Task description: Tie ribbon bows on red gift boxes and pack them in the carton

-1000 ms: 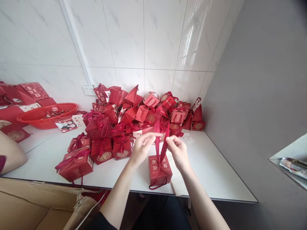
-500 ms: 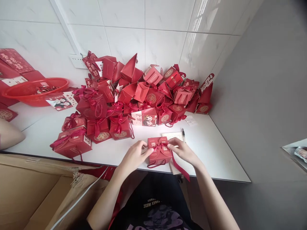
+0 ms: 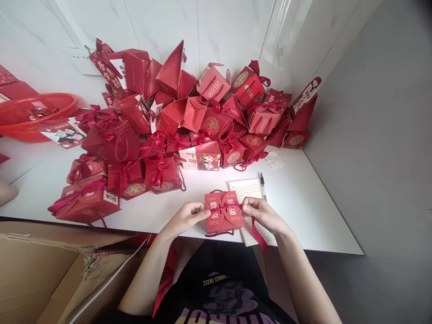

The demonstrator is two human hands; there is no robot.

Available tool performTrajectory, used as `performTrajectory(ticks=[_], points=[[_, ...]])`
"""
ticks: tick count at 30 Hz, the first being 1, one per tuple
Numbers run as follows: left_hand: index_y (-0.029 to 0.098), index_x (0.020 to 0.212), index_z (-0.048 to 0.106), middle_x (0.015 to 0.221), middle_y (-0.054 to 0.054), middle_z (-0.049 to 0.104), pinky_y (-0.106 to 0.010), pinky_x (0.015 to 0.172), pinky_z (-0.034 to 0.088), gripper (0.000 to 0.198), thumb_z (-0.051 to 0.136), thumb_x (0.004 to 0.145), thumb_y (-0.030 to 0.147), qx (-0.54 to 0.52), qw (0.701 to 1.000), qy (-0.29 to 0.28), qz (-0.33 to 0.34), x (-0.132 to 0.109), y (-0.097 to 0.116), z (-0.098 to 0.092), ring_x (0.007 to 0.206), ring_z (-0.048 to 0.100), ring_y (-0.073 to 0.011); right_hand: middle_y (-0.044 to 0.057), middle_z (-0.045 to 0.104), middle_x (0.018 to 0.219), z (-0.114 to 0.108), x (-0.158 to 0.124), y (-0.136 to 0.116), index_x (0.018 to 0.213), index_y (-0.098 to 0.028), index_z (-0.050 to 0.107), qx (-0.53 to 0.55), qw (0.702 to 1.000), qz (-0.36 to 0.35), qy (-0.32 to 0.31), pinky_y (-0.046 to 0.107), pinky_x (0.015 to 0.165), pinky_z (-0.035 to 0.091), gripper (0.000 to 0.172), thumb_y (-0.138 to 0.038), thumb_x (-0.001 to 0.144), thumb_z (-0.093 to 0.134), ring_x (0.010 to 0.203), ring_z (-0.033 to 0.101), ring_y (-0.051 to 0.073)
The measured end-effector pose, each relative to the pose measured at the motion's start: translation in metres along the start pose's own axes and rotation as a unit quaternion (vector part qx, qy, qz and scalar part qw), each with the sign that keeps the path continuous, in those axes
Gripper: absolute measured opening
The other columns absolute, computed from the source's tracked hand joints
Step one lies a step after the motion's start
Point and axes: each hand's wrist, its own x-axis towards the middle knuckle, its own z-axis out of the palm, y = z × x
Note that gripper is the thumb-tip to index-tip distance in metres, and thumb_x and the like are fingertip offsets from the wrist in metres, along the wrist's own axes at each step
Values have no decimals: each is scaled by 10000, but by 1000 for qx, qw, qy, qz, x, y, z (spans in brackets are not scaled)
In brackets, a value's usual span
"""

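Note:
A red gift box (image 3: 224, 220) with gold lettering and rope handles sits near the front edge of the white table (image 3: 313, 216). Across its top runs a dark red ribbon (image 3: 225, 207), crossed at the middle. My left hand (image 3: 191, 216) pinches the ribbon at the box's left side. On the right, my right hand (image 3: 261, 213) grips the other end between thumb and fingers, just off the box edge. The loose tail of that end hangs down over a notebook (image 3: 248, 186), which lies partly under the box.
A heap of red gift boxes (image 3: 216, 121), many tied with bows, stands along the tiled wall. A red plastic basket (image 3: 50, 101) is at the far left. A black pen (image 3: 262, 180) rests by the notebook. Below the table's left edge is an open cardboard box (image 3: 40, 261). Another person's arm (image 3: 6, 193) shows at left.
My right hand has drawn outward to the right, and the ribbon across the box is now stretched straight. The view has tipped and come closer.

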Motion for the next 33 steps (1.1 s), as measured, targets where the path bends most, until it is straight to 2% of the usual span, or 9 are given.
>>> performTrajectory(ticks=[6, 9, 14, 20, 23, 25, 27, 31, 33], points=[[168, 575, 394, 577, 42, 402, -216, 517, 278, 449, 608, 722, 535, -53, 998, -10, 12, 2, -11, -3, 546, 355, -85, -54, 449, 552, -7, 1, 3, 617, -175, 492, -55, 998, -1, 6, 238, 531, 280, 429, -551, 712, 674, 525, 378, 95], [177, 562, 338, 566, 50, 355, -215, 500, 237, 491, 604, 715, 560, -49, 998, -21, 27, 5, -18, -6, 526, 301, -73, -70, 374, 535, -10, 3, 5, 600, -179, 478, -85, 996, -16, 11, 237, 505, 226, 433, -550, 715, 669, 506, 306, 86], [188, 561, 288, 527, 70, 270, -223, 483, 174, 514, 600, 714, 566, -64, 995, -68, 29, 9, -25, -10, 483, 230, -58, -61, 386, 555, -13, 5, 8, 591, -182, 473, -90, 995, -32, 7, 242, 516, 236, 441, -564, 720, 652, 518, 310, 92], [180, 617, 382, 611, 36, 348, -235, 544, 289, 384, 497, 815, 488, 9, 1000, -20, 8, -4, 4, -8, 574, 342, -99, -29, 468, 609, -9, -3, -8, 648, -182, 548, -71, 996, -41, -24, 252, 548, 328, 351, -496, 785, 624, 568, 409, 116], [180, 635, 419, 624, 31, 387, -237, 573, 329, 339, 469, 843, 443, 35, 999, -5, 18, -11, 23, -6, 598, 390, -111, 40, 615, 821, 0, -9, -25, 706, -188, 619, -53, 993, -92, -53, 301, 706, 435, 254, -415, 819, 619, 778, 560, 174], [180, 639, 438, 611, 32, 416, -234, 571, 342, 327, 464, 850, 429, 45, 999, -6, 21, -14, 32, -5, 588, 415, -112, 72, 649, 1020, 9, -11, -34, 761, -197, 661, -51, 990, -111, -68, 344, 843, 444, 185, -363, 830, 620, 989, 579, 218], [181, 655, 457, 597, 36, 436, -228, 553, 343, 314, 464, 854, 424, 69, 997, 14, 15, -16, 38, -4, 569, 424, -110, 74, 653, 1107, 19, -10, -38, 815, -209, 686, -54, 989, -118, -69, 367, 912, 434, 144, -336, 837, 619, 1081, 568, 230], [206, 878, 525, 708, 30, 557, -217, 569, 382, 198, 466, 868, 395, 128, 988, 84, 6, -22, 43, -2, 628, 501, -124, 51, 704, 956, 38, -4, -32, 882, -228, 703, -92, 985, -149, -4, 347, 838, 489, 143, -331, 842, 613, 906, 639, 200], [222, 942, 534, 754, 29, 600, -217, 585, 402, 192, 442, 884, 380, 150, 985, 86, 7, -25, 45, -1, 644, 530, -127, 46, 703, 889, 46, -1, -26, 871, -229, 711, -124, 975, -174, 55, 338, 793, 507, 139, -326, 838, 617, 835, 642, 192]])
